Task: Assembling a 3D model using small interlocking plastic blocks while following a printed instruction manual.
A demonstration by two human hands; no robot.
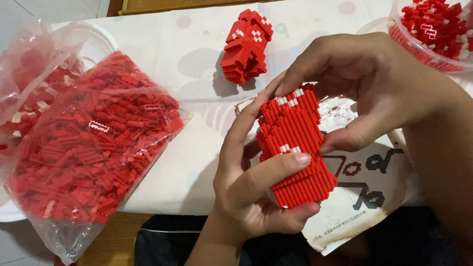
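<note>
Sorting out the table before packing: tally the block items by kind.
Built red block pieces: 2, one in both hands, one on the table
Plastic bags of loose blocks: 1
Clear tubs of loose blocks: 1
Total: 4

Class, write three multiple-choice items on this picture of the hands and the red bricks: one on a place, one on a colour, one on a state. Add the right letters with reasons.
1. Where does the clear bag of loose bricks lie?
A) left of the hands B) right of the hands C) under the paper sheet

2. What colour are the few odd bricks in the held brick block?
A) blue B) white C) green

3. How is the held block kept?
A) lying alone on the table B) gripped by left hand and right hand C) inside the tub

Answers: 1 A, the bag fills the left side. 2 B, small white patches show. 3 B, fingers of both hands wrap it.
</note>
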